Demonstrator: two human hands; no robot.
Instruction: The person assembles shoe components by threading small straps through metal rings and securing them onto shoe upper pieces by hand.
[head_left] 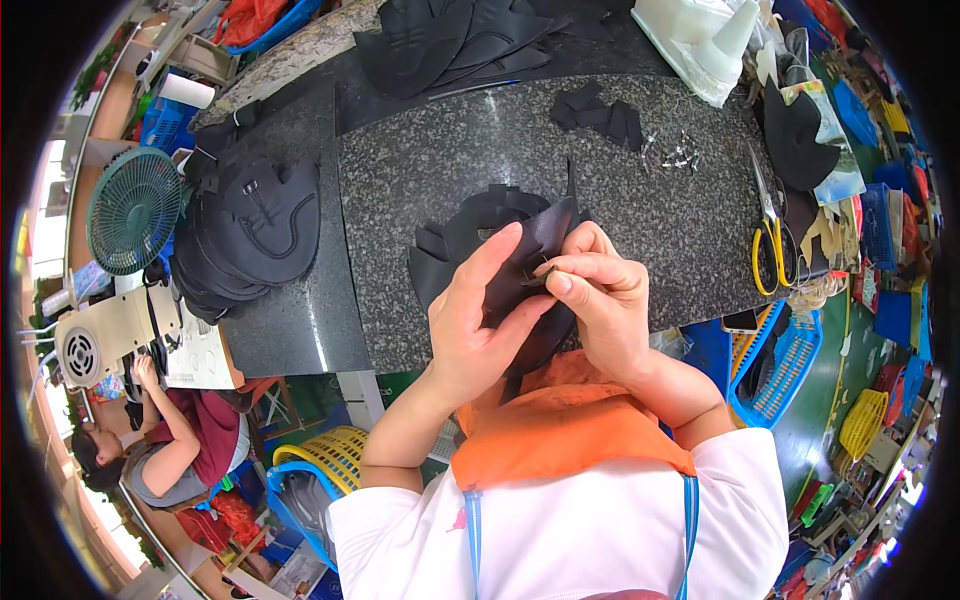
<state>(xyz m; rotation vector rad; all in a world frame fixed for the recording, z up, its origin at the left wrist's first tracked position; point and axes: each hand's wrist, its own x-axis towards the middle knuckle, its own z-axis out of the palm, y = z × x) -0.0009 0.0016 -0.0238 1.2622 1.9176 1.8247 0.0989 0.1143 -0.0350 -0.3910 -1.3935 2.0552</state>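
Close in front of my body, my left hand (468,318) grips a folded black leather piece (543,232) between thumb and fingers. My right hand (606,298) is closed in a pinch at the edge of the same piece. A small thin part with a metallic glint shows at its fingertips, too small to name. Behind the hands, more black cut leather pieces (430,262) lie on the speckled stone worktop (400,180).
Yellow-handled scissors (768,245) lie at the right edge near small shiny bits (682,155). Stacked black leather panels (245,230) sit at left, others (420,50) at the back. A green fan (135,210), blue basket (790,365) and another person (185,435) are around the table.
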